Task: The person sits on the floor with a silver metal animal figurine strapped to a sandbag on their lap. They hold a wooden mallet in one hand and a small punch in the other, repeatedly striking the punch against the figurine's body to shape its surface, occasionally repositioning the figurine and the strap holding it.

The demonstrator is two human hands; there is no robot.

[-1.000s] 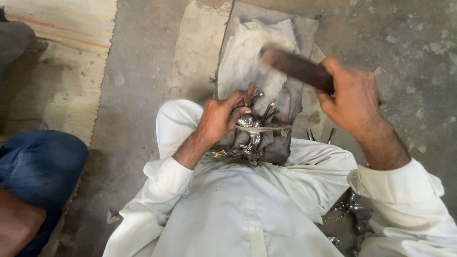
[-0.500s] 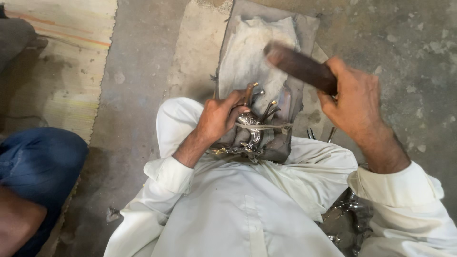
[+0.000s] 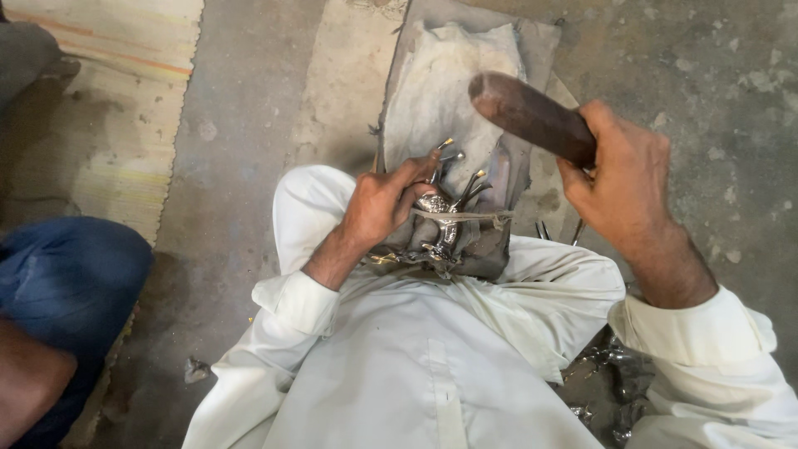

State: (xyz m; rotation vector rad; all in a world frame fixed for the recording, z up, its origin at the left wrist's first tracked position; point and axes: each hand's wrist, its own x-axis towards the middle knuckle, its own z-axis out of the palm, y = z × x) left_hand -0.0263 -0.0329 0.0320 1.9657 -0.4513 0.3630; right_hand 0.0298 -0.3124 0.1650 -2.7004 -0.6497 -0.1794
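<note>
Head view, looking down at a seated person in white clothing. The left hand (image 3: pixel 384 204) is clenched on a shiny metal casting (image 3: pixel 440 218), pinning it against a dark block (image 3: pixel 478 245) between the knees. The casting lies just at 3 o'clock of that hand, its prongs pointing toward 12 o'clock. The right hand (image 3: pixel 628 179) is raised at 2 o'clock of the casting and grasps a dark wooden mallet (image 3: pixel 532 116), whose rounded end points toward 10 o'clock, well apart from the casting. A grey cloth pad (image 3: pixel 445 83) lies on the concrete floor (image 3: pixel 241 125) at 12 o'clock.

The casting's exact form is hard to make out; the fingers cover its left part. More metal pieces (image 3: pixel 611 382) at 5 o'clock are in shadow. A figure in blue (image 3: pixel 66 283) at 9 o'clock is cut off.

Compared with half a second ago, the mallet sits slightly higher; the left hand's hold is unchanged.
</note>
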